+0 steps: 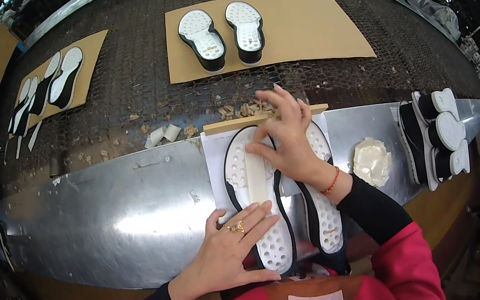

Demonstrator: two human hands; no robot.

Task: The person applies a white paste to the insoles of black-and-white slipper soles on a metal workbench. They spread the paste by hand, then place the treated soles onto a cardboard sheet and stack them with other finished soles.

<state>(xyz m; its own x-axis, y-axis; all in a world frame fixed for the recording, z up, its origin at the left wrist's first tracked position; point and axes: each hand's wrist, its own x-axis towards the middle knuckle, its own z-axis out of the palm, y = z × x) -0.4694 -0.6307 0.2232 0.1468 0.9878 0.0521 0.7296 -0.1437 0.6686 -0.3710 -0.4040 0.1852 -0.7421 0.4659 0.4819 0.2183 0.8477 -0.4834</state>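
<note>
Pale strip (256, 179) held along perforated white shoe sole (275, 248)

The strip's upper end is pinched between the right hand's (292, 142) thumb and forefinger (a red bracelet (331, 181) is worn there). Its lower end is touched by the left hand (224, 250), spread flat, nothing grasped. Both soles are set at the metal tabletop's (108, 227) near edge.

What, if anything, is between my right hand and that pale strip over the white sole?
Nothing visible. Your right hand is at the far end of the pale strip, thumb apparently on it; your left hand is at the near end.
</note>
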